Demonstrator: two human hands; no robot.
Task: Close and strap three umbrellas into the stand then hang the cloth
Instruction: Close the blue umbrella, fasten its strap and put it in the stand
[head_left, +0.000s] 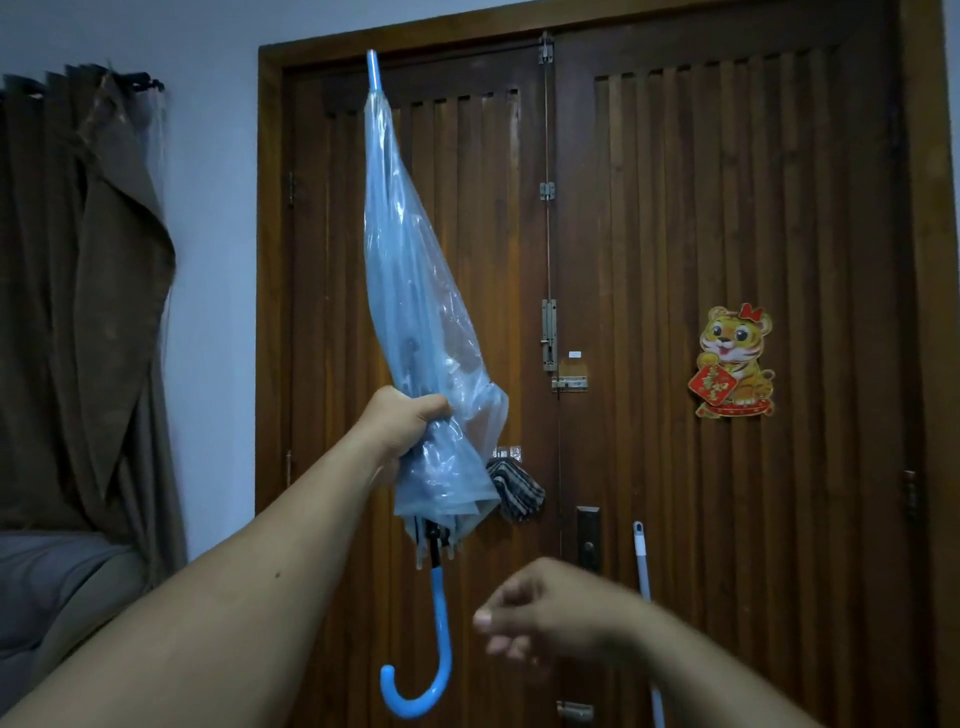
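A clear blue umbrella (415, 291) is folded shut and held upright, its tip pointing up and its blue hooked handle (431, 660) hanging below. My left hand (402, 421) grips the gathered canopy near its lower end. My right hand (550, 610) hovers blurred to the right of the handle with curled fingers, touching nothing I can see. A dark striped cloth (517, 488) hangs on the door behind the umbrella. The stand is out of view.
A brown double wooden door (727, 208) with bolts and a tiger sticker (735, 361) fills the background. A pale stick (647, 613) leans against it at lower right. Brown curtains (88, 291) hang at left above a grey cushion (57, 587).
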